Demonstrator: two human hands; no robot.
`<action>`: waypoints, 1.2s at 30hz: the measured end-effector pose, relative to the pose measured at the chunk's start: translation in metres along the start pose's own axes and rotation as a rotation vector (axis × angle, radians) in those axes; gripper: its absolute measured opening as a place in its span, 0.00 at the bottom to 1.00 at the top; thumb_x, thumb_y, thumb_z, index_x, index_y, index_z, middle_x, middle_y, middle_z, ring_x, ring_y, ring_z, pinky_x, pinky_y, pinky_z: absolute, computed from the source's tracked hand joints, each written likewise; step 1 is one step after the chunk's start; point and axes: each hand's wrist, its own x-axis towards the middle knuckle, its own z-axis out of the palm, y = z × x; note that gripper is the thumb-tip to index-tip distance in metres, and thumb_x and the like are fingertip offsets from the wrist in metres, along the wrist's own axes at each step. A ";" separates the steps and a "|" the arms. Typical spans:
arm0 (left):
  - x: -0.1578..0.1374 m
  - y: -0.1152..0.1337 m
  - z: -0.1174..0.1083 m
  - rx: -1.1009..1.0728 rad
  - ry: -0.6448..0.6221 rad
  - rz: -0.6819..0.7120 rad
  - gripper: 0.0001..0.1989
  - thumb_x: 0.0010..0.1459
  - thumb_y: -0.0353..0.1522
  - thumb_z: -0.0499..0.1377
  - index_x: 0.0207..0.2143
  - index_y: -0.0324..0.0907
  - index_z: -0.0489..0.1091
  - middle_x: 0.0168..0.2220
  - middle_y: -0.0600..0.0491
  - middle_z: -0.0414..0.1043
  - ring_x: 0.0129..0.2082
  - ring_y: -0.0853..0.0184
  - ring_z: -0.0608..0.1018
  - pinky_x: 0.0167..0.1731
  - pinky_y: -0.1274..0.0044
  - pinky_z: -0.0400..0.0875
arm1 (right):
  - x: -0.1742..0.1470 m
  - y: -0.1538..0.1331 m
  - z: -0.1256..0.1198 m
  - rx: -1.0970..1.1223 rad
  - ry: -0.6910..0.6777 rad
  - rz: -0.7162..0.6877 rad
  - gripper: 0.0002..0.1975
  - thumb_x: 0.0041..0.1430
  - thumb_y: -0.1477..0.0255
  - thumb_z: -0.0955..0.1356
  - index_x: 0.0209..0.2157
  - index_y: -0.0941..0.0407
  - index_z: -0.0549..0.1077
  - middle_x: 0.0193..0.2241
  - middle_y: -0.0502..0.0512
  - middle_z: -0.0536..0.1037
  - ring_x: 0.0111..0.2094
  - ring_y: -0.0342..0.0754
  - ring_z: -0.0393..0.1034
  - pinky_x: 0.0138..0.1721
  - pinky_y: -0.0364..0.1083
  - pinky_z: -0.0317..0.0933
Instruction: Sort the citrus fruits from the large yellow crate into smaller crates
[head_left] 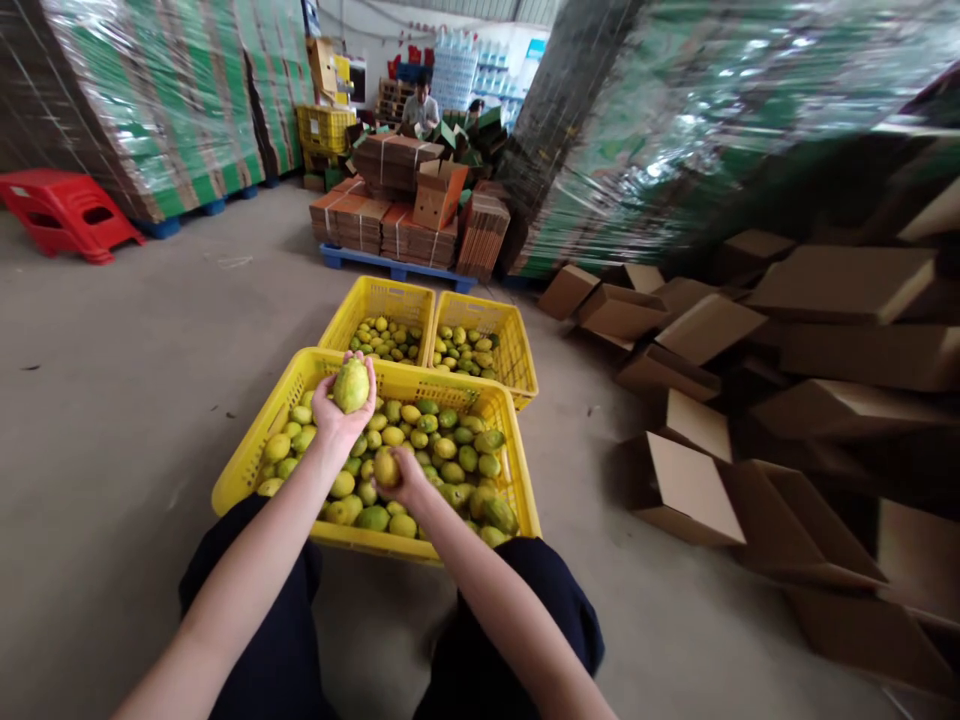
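My left hand (328,412) is raised over the left part of a large yellow crate (241,468), its fingers curled around a big yellow-green lemon (351,386). Lower and to the right, my right hand (409,474) grips a smaller yellow lemon (386,468) just above the fruit. Many loose lemons (451,472), some yellow and some green, fill the crate, which stands on the floor in front of my knees.
Behind it stand two more yellow crates, a left one (352,305) and a right one (519,345), with lemons. Open cardboard boxes (697,485) pile up at right. Flattened cartons (349,222) lie on a blue pallet (397,268). A red stool (64,210) is left; a person (421,108) is far back.
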 end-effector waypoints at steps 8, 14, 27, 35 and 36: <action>0.008 0.022 0.005 0.011 0.091 0.001 0.25 0.51 0.25 0.49 0.50 0.36 0.74 0.32 0.46 0.81 0.33 0.62 0.84 0.34 0.74 0.80 | 0.062 -0.061 0.003 0.127 0.103 0.073 0.19 0.56 0.49 0.63 0.30 0.51 0.63 0.30 0.54 0.70 0.38 0.55 0.73 0.36 0.58 0.72; 0.009 0.024 0.006 0.040 0.109 -0.016 0.26 0.51 0.25 0.49 0.52 0.35 0.72 0.33 0.46 0.81 0.33 0.61 0.84 0.32 0.75 0.80 | 0.069 -0.091 -0.015 -0.053 0.107 0.110 0.13 0.56 0.60 0.68 0.35 0.53 0.66 0.35 0.54 0.73 0.36 0.48 0.72 0.39 0.52 0.71; 0.011 0.011 -0.013 0.115 0.082 -0.056 0.23 0.53 0.25 0.50 0.50 0.36 0.73 0.33 0.46 0.81 0.36 0.60 0.84 0.35 0.73 0.81 | -0.048 -0.025 -0.029 -0.754 -0.196 0.146 0.07 0.56 0.68 0.69 0.35 0.55 0.76 0.34 0.54 0.80 0.35 0.49 0.75 0.41 0.48 0.67; 0.008 -0.005 -0.023 0.371 0.168 -0.107 0.22 0.50 0.22 0.51 0.47 0.34 0.73 0.29 0.46 0.79 0.29 0.61 0.83 0.28 0.73 0.80 | -0.068 -0.032 -0.020 -1.200 -0.311 0.102 0.19 0.59 0.63 0.69 0.49 0.58 0.77 0.47 0.65 0.81 0.50 0.62 0.75 0.48 0.53 0.67; 0.006 -0.006 -0.023 0.420 0.179 -0.094 0.22 0.50 0.22 0.51 0.47 0.34 0.74 0.28 0.46 0.79 0.28 0.61 0.83 0.27 0.74 0.80 | -0.070 -0.033 -0.020 -1.250 -0.315 0.106 0.20 0.59 0.63 0.69 0.50 0.59 0.76 0.48 0.68 0.80 0.52 0.64 0.75 0.49 0.55 0.67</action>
